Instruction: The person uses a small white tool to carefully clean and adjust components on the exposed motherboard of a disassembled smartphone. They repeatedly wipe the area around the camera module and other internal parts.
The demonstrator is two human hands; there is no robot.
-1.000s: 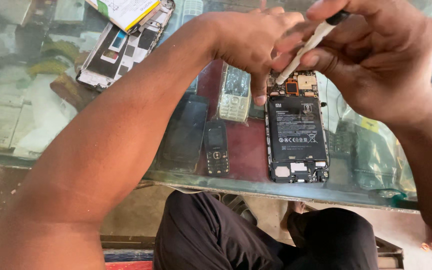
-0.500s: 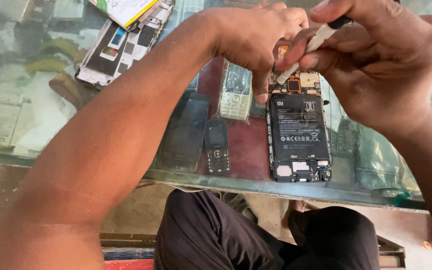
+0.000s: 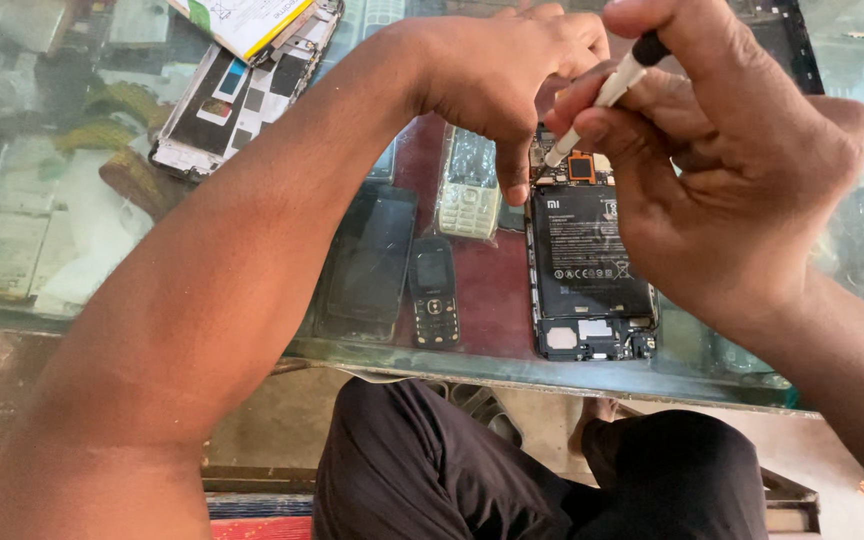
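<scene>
An opened smartphone [image 3: 584, 265] lies back-side up on the glass counter [image 3: 512, 365], its black battery and circuit boards exposed. My right hand [image 3: 712, 160] grips a small screwdriver [image 3: 607, 90] with a white shaft and black cap, its tip pressed at the phone's upper board. My left hand [image 3: 507, 70] reaches across from the left and rests its fingers on the top left corner of the phone, thumb pointing down.
Under the glass lie a black phone [image 3: 372, 265], a small black keypad phone [image 3: 434, 290] and a pale keypad phone [image 3: 467, 185]. A disassembled phone frame [image 3: 232, 95] with papers sits at the back left. My knees in dark trousers [image 3: 552, 470] are below the counter edge.
My right hand with the screwdriver has shifted slightly, keeping the tip at the phone's top board. My left hand stays on the phone's upper corner.
</scene>
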